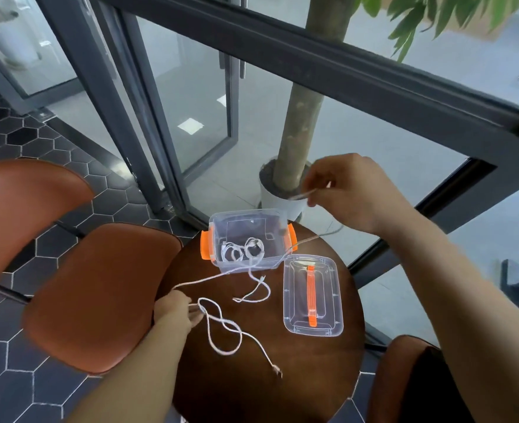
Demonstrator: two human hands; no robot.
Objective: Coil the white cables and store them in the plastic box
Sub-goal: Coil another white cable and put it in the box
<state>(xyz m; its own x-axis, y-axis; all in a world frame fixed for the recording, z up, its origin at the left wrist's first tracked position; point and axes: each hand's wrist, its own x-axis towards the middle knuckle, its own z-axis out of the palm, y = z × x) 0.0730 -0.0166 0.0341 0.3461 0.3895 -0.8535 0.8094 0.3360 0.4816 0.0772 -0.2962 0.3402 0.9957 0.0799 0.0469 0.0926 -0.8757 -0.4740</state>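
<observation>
A clear plastic box point(221, 221) with orange side clips stands open at the far side of the round dark wooden table point(313, 367). Two coiled white cables point(243, 248) lie inside it. A long white cable point(215, 277) stretches across the table between my hands, passing in front of the box. My right hand point(352, 190) is raised beyond the box and pinches one end of that cable. At the table's left edge, my left hand point(175, 312) pinches the other part. A looped white cable point(224, 326) with a connector lies beside my left hand. A short white cable point(259, 290) lies in front of the box.
The box's clear lid point(325, 297) with an orange handle lies flat to the right of the box. Brown leather chairs point(99, 294) stand at left and lower right. A potted tree trunk point(294, 123) and glass walls with dark frames stand behind the table.
</observation>
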